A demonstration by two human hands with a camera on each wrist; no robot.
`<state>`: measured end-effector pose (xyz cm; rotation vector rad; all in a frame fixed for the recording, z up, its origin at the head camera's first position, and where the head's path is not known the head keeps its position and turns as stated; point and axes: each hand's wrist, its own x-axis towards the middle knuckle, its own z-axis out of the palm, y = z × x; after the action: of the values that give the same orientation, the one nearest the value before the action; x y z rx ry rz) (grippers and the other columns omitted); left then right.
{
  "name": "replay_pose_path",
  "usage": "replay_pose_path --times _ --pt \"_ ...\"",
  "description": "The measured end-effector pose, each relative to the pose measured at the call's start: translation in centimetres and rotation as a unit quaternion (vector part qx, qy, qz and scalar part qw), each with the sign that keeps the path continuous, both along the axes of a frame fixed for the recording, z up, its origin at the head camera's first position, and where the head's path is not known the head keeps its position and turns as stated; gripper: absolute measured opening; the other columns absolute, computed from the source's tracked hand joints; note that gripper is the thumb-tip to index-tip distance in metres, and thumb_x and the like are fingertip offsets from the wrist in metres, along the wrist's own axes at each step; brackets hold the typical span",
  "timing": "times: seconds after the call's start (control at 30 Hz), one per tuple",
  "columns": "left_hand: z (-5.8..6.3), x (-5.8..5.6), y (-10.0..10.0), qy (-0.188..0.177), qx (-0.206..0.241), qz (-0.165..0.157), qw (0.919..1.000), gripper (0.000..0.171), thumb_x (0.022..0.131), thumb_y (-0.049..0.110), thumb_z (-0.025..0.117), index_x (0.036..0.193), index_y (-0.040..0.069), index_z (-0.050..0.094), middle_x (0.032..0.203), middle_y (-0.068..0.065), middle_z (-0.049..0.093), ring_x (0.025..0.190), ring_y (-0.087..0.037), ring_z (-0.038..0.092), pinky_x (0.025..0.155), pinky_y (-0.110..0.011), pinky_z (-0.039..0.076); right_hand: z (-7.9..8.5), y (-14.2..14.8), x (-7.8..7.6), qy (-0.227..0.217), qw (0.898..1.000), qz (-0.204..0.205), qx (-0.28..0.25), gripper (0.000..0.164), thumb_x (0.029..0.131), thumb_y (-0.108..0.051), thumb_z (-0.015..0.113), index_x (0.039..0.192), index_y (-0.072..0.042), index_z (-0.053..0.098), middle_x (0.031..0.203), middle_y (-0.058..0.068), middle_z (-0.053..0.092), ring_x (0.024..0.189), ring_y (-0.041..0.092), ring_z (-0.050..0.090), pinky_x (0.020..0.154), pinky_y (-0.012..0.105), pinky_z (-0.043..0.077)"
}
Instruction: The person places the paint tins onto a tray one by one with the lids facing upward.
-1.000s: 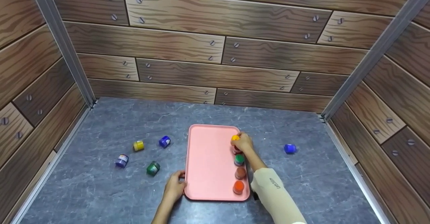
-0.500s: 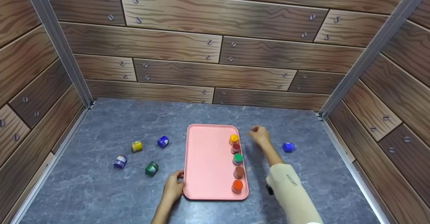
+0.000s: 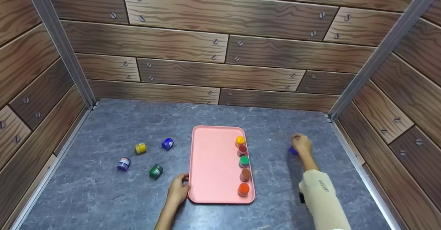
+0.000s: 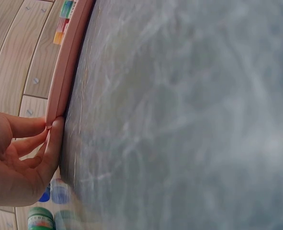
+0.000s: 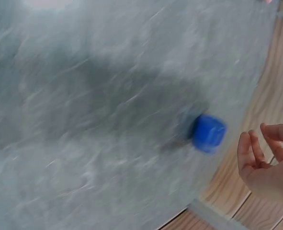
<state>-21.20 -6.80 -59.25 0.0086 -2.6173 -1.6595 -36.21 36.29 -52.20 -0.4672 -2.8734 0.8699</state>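
A pink tray (image 3: 213, 164) lies on the table with paint jars in a column along its right side: yellow-orange (image 3: 240, 141), dark red (image 3: 242, 150), green (image 3: 244, 161), brown (image 3: 245, 175) and orange-red (image 3: 243, 189). My left hand (image 3: 178, 190) pinches the tray's near left edge; in the left wrist view, thumb and fingers (image 4: 57, 136) meet at its rim. Over to the right, my right hand (image 3: 302, 143) hovers above a blue paint jar (image 5: 209, 133), partly covering it in the head view. The right wrist view has the fingers apart, holding nothing, with the jar on its side beyond them.
Left of the tray, several paint jars lie tipped over: yellow (image 3: 140, 148), blue (image 3: 167, 143), purple (image 3: 123, 164) and dark green (image 3: 156, 171). Wood-patterned walls (image 3: 220, 47) with metal corner posts enclose the grey marbled table (image 3: 103, 195) on three sides.
My right hand has let go of the yellow-orange jar at the top of the tray's column and moved right, over the blue jar. My left hand has stayed at the tray's edge.
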Motion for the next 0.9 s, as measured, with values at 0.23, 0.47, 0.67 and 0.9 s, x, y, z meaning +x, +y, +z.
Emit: replay_pose_path --times 0.23,0.47,0.67,0.9 --pt "0.0 0.0 0.0 0.002 -0.003 -0.001 1.0000 0.036 0.074 -0.011 0.054 0.110 -0.011 0.056 0.094 -0.016 0.060 0.067 -0.018 0.059 0.052 -0.027 0.049 -1.1 1.3 2.0 -0.028 0.999 0.028 0.023 0.034 0.089 -0.006 0.036 0.114 0.005 0.055 0.119 0.031 0.049 0.108 0.048 0.045 0.088 0.051 0.038" --pt "0.1 -0.1 -0.1 0.006 -0.002 -0.005 1.0000 0.037 0.073 -0.011 0.053 0.110 -0.012 0.055 0.094 -0.016 0.061 0.069 -0.020 0.060 0.053 -0.029 0.050 -1.9 1.5 2.6 0.021 0.999 0.022 0.012 0.027 0.092 -0.008 0.042 0.108 0.009 0.057 0.112 0.031 0.054 0.105 0.047 0.047 0.088 0.052 0.037" --pt "0.0 -0.3 -0.2 0.008 -0.011 -0.004 0.9999 0.036 0.073 -0.010 0.054 0.109 -0.011 0.057 0.093 -0.016 0.061 0.073 -0.021 0.061 0.060 -0.031 0.048 -2.6 1.5 2.3 0.056 0.998 -0.014 -0.006 0.024 0.088 -0.016 0.055 0.089 0.007 0.060 0.089 0.024 0.060 0.086 0.041 0.055 0.075 0.049 0.042" --pt "0.0 -0.1 -0.2 0.009 -0.005 -0.006 0.9999 0.036 0.073 -0.010 0.055 0.109 -0.013 0.056 0.093 -0.016 0.061 0.066 -0.017 0.058 0.055 -0.029 0.048 -3.6 1.4 2.1 0.024 0.998 -0.057 -0.027 0.035 0.080 -0.022 0.065 0.095 0.009 0.054 0.096 0.027 0.058 0.093 0.044 0.053 0.081 0.049 0.041"
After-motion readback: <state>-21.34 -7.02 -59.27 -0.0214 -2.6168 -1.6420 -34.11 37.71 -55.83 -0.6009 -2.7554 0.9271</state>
